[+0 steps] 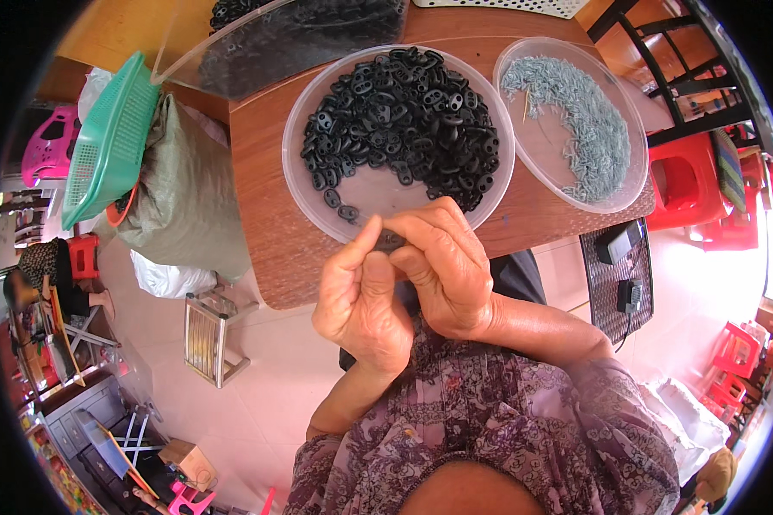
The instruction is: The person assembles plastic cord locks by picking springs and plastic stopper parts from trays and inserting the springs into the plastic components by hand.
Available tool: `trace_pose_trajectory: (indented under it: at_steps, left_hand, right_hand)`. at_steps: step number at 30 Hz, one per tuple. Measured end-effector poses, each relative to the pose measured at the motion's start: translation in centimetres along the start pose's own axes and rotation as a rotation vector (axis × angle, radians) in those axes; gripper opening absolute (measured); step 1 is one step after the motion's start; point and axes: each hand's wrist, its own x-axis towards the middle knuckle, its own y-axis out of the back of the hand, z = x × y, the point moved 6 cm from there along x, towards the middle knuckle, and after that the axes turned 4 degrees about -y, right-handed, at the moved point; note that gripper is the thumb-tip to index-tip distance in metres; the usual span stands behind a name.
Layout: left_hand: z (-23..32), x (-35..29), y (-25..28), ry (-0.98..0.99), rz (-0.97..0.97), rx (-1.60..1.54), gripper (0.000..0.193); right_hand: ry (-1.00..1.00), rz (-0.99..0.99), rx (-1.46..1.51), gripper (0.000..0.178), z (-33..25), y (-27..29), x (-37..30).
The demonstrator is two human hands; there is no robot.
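Close together at the front rim of a round clear tub (294,176), my left hand (362,302) and my right hand (445,268) are both pinched. Between their fingertips a small black piece (390,241) shows, mostly hidden by the fingers. The tub holds a heap of small oval black two-hole pieces, like cord locks (404,112). A few of them (339,205) lie apart near its front, beside my left fingertips. To the right, a second round clear tub (548,172) contains many tiny grey-blue pieces that look like springs (597,137).
Both tubs stand on a brown wooden table (270,232). Behind them is a clear bin (318,51) with more black pieces. At left are a green basket (112,146) and a grey-green sack (180,189); a metal-framed stool (215,339) stands below. Red stools (683,184) are at right.
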Motion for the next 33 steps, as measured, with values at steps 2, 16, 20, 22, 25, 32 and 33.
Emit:
trace_pose_trajectory:
  at_steps: [2,16,20,22,25,32,33]
  left_hand:
    - [-0.2,0.4,0.0,0.036,0.009,0.048,0.024]
    - [0.4,0.9,-1.4,0.123,-0.160,0.119,0.034]
    - [0.6,1.7,0.2,0.074,-0.137,0.232,0.024]
    - [0.0,2.4,0.5,0.056,-0.137,0.251,0.023]
    - [0.6,3.0,1.4,0.055,-0.134,0.269,0.024]
    - [0.5,6.0,2.6,-0.071,-0.078,0.328,0.022]
    - [0.8,6.3,2.9,-0.132,-0.080,0.399,0.021]
  right_hand:
    - [-0.064,-0.005,0.021,0.024,0.5,0.0,0.0]
    - [-0.455,-0.103,0.172,0.016,2.2,2.8,2.3]
    - [-0.445,-0.099,0.004,0.017,4.4,5.4,6.3]
    - [-0.277,-0.074,-0.140,0.019,6.3,7.3,9.7]
    - [-0.043,-0.073,-0.437,0.027,9.3,9.4,16.8]
    - [-0.114,0.263,-0.493,0.017,12.2,14.2,23.4]
    - [-0.121,0.259,-0.486,0.017,11.6,13.6,21.5]
